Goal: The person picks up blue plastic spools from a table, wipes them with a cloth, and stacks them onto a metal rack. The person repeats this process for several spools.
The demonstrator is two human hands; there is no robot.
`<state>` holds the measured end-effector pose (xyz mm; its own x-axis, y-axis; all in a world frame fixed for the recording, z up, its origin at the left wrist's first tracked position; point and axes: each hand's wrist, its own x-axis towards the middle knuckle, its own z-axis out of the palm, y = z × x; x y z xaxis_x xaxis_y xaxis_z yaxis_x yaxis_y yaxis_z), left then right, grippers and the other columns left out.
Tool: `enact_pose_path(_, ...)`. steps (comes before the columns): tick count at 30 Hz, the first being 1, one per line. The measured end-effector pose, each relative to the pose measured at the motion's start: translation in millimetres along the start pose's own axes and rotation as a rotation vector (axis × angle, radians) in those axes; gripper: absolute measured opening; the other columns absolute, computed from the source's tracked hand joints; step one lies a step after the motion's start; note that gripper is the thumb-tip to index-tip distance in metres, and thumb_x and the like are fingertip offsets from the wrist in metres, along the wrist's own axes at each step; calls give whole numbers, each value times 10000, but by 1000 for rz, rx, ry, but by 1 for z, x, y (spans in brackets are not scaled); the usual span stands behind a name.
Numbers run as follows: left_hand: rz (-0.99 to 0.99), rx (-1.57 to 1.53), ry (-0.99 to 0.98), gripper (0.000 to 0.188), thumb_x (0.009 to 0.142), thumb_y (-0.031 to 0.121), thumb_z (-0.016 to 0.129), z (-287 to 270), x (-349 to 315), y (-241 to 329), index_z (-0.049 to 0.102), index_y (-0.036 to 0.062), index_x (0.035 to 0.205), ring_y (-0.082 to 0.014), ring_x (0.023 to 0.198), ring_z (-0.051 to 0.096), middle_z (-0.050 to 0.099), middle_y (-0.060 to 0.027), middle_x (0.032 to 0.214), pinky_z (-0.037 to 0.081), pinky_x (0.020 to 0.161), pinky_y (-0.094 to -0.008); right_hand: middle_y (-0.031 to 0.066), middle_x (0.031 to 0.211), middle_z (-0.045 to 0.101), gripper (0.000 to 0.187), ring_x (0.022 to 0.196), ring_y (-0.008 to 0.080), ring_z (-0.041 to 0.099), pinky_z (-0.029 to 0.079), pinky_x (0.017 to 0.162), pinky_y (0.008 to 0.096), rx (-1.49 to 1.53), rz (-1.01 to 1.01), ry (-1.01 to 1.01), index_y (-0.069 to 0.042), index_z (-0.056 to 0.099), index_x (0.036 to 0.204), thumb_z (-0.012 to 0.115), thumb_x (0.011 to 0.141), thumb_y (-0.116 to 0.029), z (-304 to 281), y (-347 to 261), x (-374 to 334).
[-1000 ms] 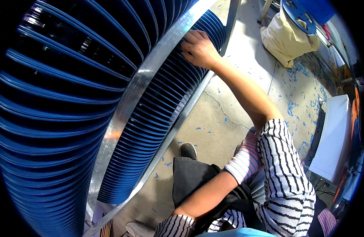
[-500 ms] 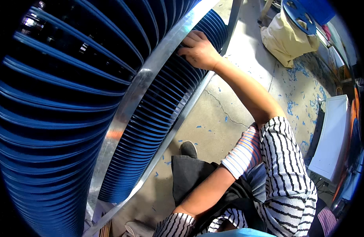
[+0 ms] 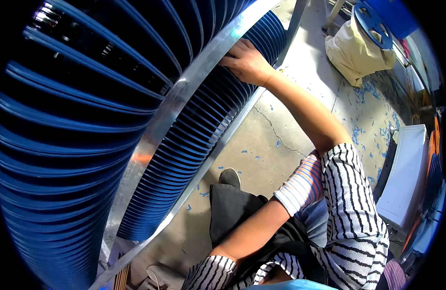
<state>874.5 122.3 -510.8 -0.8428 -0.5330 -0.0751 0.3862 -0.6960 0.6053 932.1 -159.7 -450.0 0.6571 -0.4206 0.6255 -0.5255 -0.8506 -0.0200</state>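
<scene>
- The right hand (image 3: 247, 62) is stretched far forward and up, near the top middle of the view. The palm faces down and the fingers (image 3: 232, 54) are bent and spread a little, pointing to the left.
- The right wrist is nearly straight. The bare right forearm runs down and to the right from the hand, and the elbow is bent where the striped sleeve begins.
- The left forearm is bare too. It goes from the striped short sleeve near the middle down and to the left, toward the lower edge.
- The left hand is hidden behind dark clothing, so its state cannot be told.
</scene>
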Motion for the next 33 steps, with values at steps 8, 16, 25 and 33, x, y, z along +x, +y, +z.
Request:
enact_pose_path(8, -280, 1058, -7, 642, 810, 423, 520, 53, -26, 115, 392, 155, 1379, -237, 1327, 319, 424, -63, 1415, 207, 1117, -381, 87, 1208, 558, 167, 1218, 264, 458, 348, 1041, 461, 11, -17, -68, -142, 668, 884, 640, 724, -101, -8, -9, -8)
enact_pose_path(16, -408, 1203, -124, 620, 847, 442, 437, 34, -17, 74, 366, 198, 1412, -244, 1361, 265, 358, -28, 1469, 148, 1128, -433, 105, 1197, 547, 178, 1206, 290, 454, 347, 1029, 469, 46, 26, -80, -121, 646, 887, 660, 712, -149, 1, -16, -8)
enact_pose_path(25, 116, -155, 22, 522, 941, 378, 249, 22, -3, 8, 416, 138, 1374, -226, 1315, 357, 438, -52, 1415, 230, 1110, -390, 92, 1223, 554, 189, 1195, 279, 476, 364, 1022, 442, 91, -118, -61, -122, 671, 926, 597, 757, -80, 11, -22, -11)
enact_pose_path(33, 336, -71, 64, 541, 922, 486, 322, 26, -1, 7, 520, 116, 1263, -237, 1127, 543, 581, -94, 1242, 395, 991, -411, 54, 1180, 572, 254, 1179, 262, 481, 356, 1023, 450, 48, -95, -120, -125, 677, 960, 666, 709, -161, 8, -26, -10)
